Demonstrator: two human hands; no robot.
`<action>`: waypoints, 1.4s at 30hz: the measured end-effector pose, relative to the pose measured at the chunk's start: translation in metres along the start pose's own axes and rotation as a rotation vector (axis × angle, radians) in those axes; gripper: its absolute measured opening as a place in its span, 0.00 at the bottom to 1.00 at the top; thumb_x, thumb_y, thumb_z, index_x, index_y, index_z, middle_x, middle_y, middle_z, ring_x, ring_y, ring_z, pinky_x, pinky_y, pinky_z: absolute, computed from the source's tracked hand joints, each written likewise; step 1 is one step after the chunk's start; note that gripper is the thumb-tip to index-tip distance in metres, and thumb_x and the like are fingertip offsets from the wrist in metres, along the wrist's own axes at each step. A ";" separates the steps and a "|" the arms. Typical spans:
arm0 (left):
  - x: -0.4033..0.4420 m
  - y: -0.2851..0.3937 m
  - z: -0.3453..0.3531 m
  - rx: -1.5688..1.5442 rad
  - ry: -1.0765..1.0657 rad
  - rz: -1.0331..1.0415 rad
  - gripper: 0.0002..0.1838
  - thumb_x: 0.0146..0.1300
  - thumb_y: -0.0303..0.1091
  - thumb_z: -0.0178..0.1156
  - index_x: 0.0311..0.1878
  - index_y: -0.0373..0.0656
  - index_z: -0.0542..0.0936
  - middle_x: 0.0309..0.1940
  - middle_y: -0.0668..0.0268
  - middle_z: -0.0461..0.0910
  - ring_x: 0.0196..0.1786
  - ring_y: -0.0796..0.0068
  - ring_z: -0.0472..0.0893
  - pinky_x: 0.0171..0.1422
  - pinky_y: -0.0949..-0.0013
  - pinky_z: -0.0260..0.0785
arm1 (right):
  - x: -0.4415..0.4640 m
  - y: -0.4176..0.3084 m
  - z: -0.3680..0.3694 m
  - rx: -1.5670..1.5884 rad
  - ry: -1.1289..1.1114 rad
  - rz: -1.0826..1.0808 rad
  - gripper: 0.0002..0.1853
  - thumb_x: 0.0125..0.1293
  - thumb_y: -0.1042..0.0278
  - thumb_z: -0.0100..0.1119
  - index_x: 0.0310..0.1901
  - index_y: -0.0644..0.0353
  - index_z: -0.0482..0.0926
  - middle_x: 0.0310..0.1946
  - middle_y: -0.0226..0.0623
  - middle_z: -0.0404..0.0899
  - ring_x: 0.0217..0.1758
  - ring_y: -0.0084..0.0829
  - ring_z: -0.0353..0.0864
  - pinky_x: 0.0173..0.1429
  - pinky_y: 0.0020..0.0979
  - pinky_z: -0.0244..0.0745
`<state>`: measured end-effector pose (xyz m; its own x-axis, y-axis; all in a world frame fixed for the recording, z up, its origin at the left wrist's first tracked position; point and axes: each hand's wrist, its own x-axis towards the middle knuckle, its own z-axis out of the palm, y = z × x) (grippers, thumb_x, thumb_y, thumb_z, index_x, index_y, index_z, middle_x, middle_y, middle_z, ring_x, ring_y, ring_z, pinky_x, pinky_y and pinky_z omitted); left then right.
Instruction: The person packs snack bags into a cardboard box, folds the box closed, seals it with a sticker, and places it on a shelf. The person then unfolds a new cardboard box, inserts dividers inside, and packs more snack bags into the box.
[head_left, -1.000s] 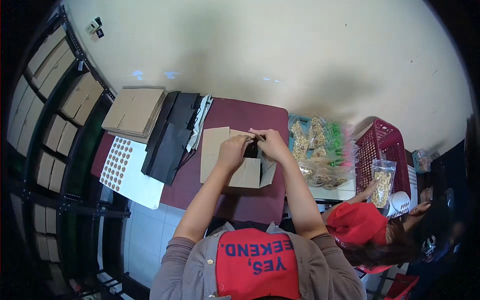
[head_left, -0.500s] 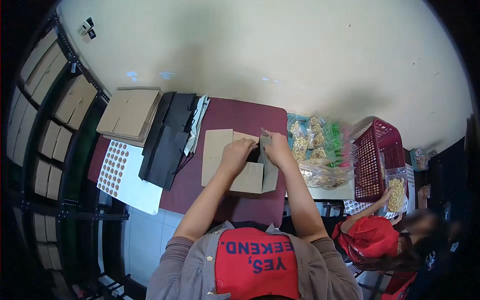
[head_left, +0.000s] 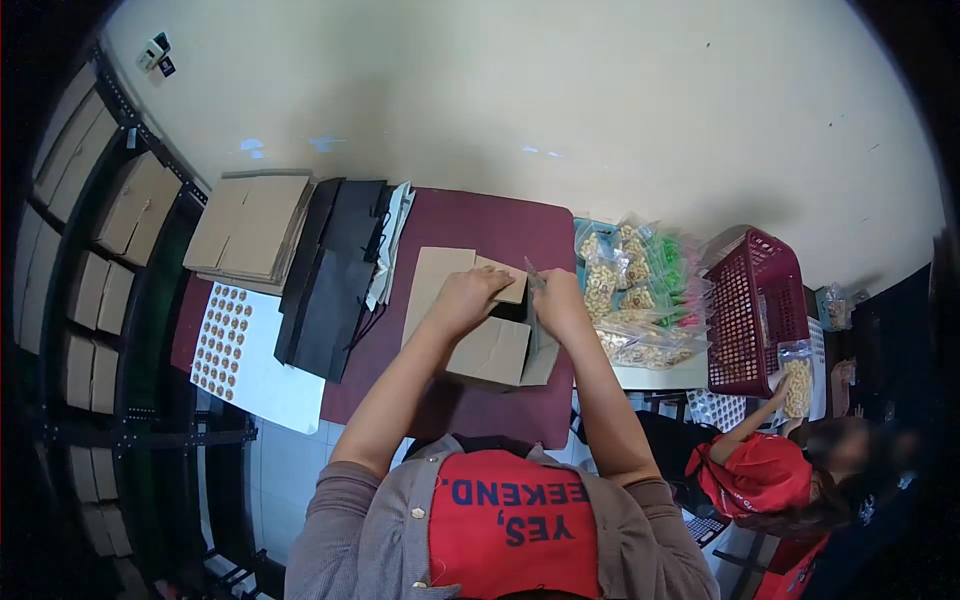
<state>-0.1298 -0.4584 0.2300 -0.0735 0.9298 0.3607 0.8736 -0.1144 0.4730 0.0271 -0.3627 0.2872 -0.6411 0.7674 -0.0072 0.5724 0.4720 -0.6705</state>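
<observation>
An open cardboard box (head_left: pixel 490 352) stands on the maroon table in front of me, its flaps partly folded. My left hand (head_left: pixel 468 300) has its fingers curled over a flap on the far side of the box. On the right side, my right hand (head_left: pixel 560 303) grips the upright side flap, thumb and fingers around its edge. Between the hands, the dark inside of the box shows through a gap. My fingertips are partly hidden by the hands and the flaps.
Flattened cardboard boxes (head_left: pixel 247 225), black paper bags (head_left: pixel 335 270) and a sticker sheet (head_left: pixel 268 345) lie left on the table (head_left: pixel 490 225). Snack bags (head_left: pixel 640 290) and a maroon basket (head_left: pixel 738 325) are right. A co-worker in red (head_left: pixel 760 470) holds a snack pouch (head_left: pixel 797 385). Shelves (head_left: pixel 115 330) line the left.
My left hand has shifted slightly left and opened out over the far flap, which now lies more inward. My right hand stays on the right flap. The view has shifted a little.
</observation>
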 end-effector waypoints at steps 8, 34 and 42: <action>0.009 -0.002 -0.004 -0.062 0.095 -0.044 0.13 0.61 0.34 0.62 0.49 0.48 0.84 0.46 0.62 0.85 0.47 0.58 0.84 0.48 0.57 0.77 | -0.001 -0.002 0.002 -0.091 -0.034 -0.085 0.11 0.55 0.82 0.54 0.38 0.74 0.82 0.33 0.68 0.78 0.42 0.63 0.81 0.47 0.50 0.77; 0.005 -0.010 -0.003 -0.077 0.133 -0.102 0.10 0.65 0.37 0.59 0.46 0.51 0.86 0.42 0.66 0.87 0.45 0.62 0.85 0.48 0.59 0.77 | -0.001 -0.012 -0.013 -0.328 -0.333 -0.394 0.18 0.57 0.83 0.49 0.49 0.70 0.82 0.34 0.63 0.80 0.41 0.58 0.82 0.49 0.49 0.77; 0.006 -0.010 -0.002 -0.113 0.132 -0.090 0.10 0.65 0.36 0.59 0.45 0.51 0.86 0.42 0.65 0.87 0.45 0.61 0.85 0.48 0.60 0.77 | 0.001 -0.003 -0.010 -0.363 -0.372 -0.296 0.13 0.59 0.79 0.55 0.45 0.70 0.79 0.37 0.60 0.81 0.45 0.59 0.80 0.51 0.50 0.76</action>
<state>-0.1396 -0.4530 0.2293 -0.2178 0.8849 0.4118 0.8015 -0.0786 0.5928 0.0300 -0.3592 0.2972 -0.8985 0.4082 -0.1618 0.4382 0.8109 -0.3879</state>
